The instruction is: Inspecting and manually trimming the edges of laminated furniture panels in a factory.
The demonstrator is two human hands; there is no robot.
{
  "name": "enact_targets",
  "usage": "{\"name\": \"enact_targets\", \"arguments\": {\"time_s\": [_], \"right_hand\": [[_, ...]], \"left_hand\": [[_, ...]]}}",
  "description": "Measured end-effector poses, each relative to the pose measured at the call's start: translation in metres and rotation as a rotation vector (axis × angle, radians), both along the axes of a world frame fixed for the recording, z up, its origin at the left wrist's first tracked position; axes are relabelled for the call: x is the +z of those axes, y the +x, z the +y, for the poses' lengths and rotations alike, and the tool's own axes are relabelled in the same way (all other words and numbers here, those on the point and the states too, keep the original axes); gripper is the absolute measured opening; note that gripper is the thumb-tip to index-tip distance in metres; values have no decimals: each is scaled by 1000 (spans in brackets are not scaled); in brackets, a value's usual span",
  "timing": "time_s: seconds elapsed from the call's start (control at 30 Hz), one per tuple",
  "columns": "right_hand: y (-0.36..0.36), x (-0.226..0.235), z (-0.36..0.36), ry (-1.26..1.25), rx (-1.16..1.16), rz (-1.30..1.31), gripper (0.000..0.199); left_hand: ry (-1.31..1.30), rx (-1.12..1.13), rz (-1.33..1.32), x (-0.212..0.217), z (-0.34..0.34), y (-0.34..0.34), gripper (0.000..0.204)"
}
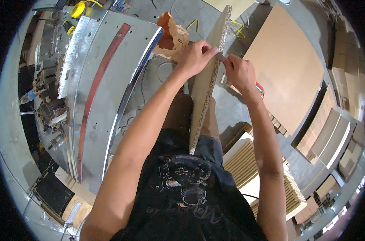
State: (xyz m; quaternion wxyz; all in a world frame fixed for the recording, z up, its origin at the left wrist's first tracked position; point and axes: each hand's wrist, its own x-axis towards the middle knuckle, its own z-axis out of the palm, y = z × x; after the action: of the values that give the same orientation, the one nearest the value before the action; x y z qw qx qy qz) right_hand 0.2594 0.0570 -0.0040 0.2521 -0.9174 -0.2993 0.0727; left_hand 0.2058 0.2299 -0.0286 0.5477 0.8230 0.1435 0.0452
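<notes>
A particle board (204,94) stands on edge before me, between my legs, with its narrow speckled edge facing up. My left hand (196,60) is closed at this edge, its thumb pressed down near the far part and its fingertips partly hidden. Just across the edge, my right hand (239,71) is closed in a pinch with the thumb toward the board. Between the two thumbs a small grey flat piece (220,56) lies against the edge; its kind is too small to tell. Both hands seem to grip it.
A grey machine table (110,76) with a red strip (100,88) runs along my left. Beyond the board is a torn brown paper bag (170,38). On the right lie a large flat panel (289,66) and a stack of slats (244,160). A yellow tape measure (77,9) sits far left.
</notes>
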Motion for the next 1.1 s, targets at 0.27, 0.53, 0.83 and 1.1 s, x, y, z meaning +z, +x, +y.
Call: {"name": "enact_targets", "arguments": {"time_s": [0.27, 0.53, 0.83, 1.1], "right_hand": [[-15, -3, -8, -3, 20, -9, 28], [-59, 3, -19, 4, 28, 64, 30], [-104, 12, -30, 51, 12, 114, 27], [-161, 4, -53, 18, 46, 145, 23]], "left_hand": [[155, -160, -2, 7, -7, -11, 27], [164, -128, -73, 5, -21, -59, 22], [114, -137, -53, 9, -37, -106, 19], [39, -125, 65, 19, -55, -161, 16]]}}
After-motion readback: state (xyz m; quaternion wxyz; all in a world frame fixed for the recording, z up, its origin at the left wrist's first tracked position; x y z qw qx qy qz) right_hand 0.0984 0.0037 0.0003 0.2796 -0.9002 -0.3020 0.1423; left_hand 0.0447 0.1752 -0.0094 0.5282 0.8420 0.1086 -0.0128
